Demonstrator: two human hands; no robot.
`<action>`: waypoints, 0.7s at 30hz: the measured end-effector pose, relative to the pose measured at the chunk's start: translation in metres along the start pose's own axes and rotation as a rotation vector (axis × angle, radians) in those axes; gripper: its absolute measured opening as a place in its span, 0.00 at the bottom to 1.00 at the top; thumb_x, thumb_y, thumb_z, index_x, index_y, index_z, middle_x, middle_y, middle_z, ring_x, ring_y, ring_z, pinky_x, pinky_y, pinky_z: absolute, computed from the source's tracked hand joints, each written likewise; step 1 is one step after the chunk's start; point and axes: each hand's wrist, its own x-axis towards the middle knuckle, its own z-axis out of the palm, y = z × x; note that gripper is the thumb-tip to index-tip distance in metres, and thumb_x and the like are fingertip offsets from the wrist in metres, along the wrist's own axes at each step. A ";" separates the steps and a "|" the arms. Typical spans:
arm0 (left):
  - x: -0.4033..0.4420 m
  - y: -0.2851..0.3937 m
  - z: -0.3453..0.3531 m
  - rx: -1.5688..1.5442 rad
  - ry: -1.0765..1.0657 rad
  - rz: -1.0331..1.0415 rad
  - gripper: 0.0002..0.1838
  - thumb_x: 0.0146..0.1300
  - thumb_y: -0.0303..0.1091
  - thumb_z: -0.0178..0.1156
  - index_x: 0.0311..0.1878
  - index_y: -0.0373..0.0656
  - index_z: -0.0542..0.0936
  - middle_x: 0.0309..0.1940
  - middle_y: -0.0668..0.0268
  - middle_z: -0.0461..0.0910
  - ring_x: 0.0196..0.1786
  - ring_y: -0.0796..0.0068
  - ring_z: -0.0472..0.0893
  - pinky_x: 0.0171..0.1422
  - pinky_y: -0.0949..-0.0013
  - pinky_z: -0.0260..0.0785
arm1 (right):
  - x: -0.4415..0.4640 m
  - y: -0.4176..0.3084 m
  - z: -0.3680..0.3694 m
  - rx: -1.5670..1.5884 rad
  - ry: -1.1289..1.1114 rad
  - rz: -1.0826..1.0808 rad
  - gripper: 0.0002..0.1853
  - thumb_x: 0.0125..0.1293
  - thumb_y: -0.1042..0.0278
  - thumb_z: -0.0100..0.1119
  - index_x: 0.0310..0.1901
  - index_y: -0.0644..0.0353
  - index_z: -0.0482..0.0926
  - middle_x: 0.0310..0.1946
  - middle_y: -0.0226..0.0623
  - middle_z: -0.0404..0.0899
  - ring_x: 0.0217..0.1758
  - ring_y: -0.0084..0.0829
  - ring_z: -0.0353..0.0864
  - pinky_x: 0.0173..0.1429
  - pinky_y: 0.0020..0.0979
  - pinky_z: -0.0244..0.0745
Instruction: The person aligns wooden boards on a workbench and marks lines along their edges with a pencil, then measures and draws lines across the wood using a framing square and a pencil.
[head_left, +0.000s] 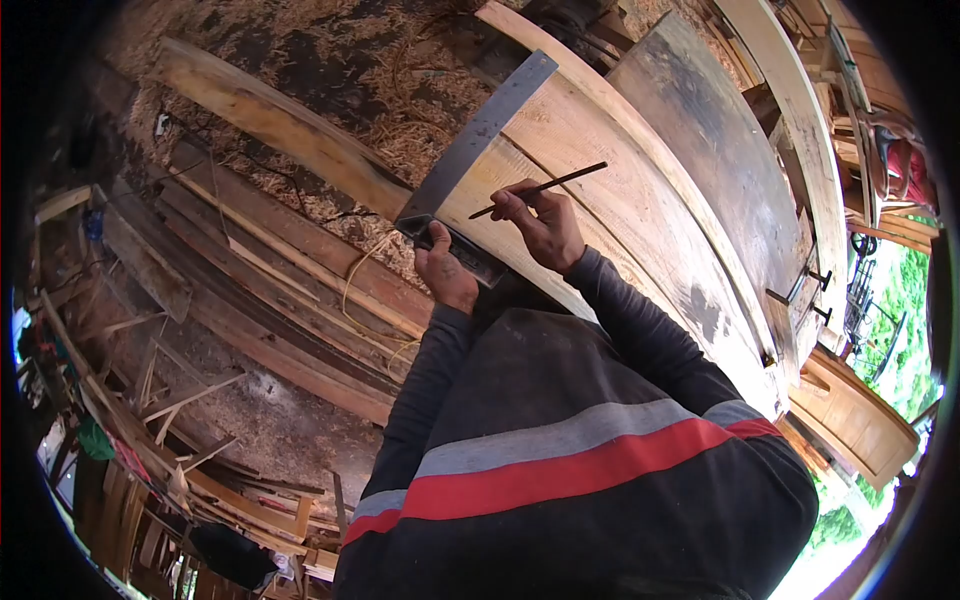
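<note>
In the head view my right hand (545,225) is closed around a dark pencil (575,175), its tip pointing down and left just over a pale wooden board (560,140). My left hand (447,272) grips the corner of a metal square (480,140), thumb on top. The square's long dark blade lies across the board's end, angled up to the right. Its shorter arm runs along the board's near edge, partly hidden by my left hand.
Long planks (290,330) lie stacked at the left. A single board (280,125) rests over wood shavings at the upper left. Wide, darker boards (700,120) stand at the upper right. Clamps (805,290) and a panelled wooden piece (850,415) are at the right.
</note>
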 end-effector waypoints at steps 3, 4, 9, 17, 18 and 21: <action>0.000 -0.001 0.000 0.012 0.001 0.054 0.22 0.70 0.43 0.65 0.53 0.33 0.74 0.49 0.58 0.77 0.49 0.65 0.78 0.53 0.60 0.75 | -0.001 0.007 0.006 -0.111 -0.018 -0.103 0.16 0.75 0.60 0.60 0.45 0.69 0.84 0.36 0.41 0.86 0.39 0.31 0.85 0.46 0.31 0.77; 0.000 0.000 -0.001 -0.025 -0.025 0.035 0.21 0.70 0.42 0.65 0.54 0.33 0.74 0.50 0.59 0.78 0.49 0.65 0.78 0.54 0.60 0.75 | -0.003 0.008 0.005 -0.176 -0.045 -0.124 0.14 0.74 0.62 0.60 0.49 0.66 0.83 0.38 0.43 0.86 0.41 0.33 0.85 0.46 0.32 0.78; 0.000 0.003 0.000 -0.096 -0.079 -0.021 0.16 0.72 0.37 0.63 0.56 0.37 0.75 0.50 0.61 0.79 0.51 0.65 0.80 0.54 0.59 0.76 | -0.003 0.019 0.017 -0.270 -0.112 -0.170 0.13 0.73 0.65 0.60 0.52 0.62 0.84 0.42 0.47 0.85 0.43 0.39 0.85 0.47 0.35 0.80; -0.002 0.004 0.001 -0.110 -0.117 -0.004 0.13 0.74 0.35 0.61 0.54 0.37 0.75 0.47 0.60 0.81 0.47 0.64 0.83 0.51 0.61 0.78 | 0.008 0.021 0.025 -0.302 -0.144 -0.178 0.13 0.71 0.63 0.61 0.50 0.63 0.84 0.42 0.49 0.84 0.44 0.45 0.85 0.48 0.39 0.80; -0.002 0.005 0.001 -0.112 -0.114 -0.004 0.13 0.74 0.35 0.61 0.54 0.37 0.75 0.47 0.60 0.81 0.47 0.64 0.83 0.51 0.61 0.78 | 0.010 0.022 0.025 -0.312 -0.151 -0.206 0.13 0.71 0.64 0.60 0.50 0.63 0.84 0.43 0.49 0.84 0.44 0.44 0.85 0.48 0.39 0.80; -0.001 0.006 -0.001 -0.082 -0.069 -0.051 0.16 0.73 0.38 0.62 0.54 0.35 0.74 0.48 0.58 0.80 0.48 0.63 0.82 0.51 0.60 0.78 | 0.011 0.020 0.022 -0.294 -0.142 -0.199 0.13 0.72 0.64 0.60 0.50 0.64 0.83 0.44 0.49 0.84 0.45 0.44 0.85 0.48 0.38 0.80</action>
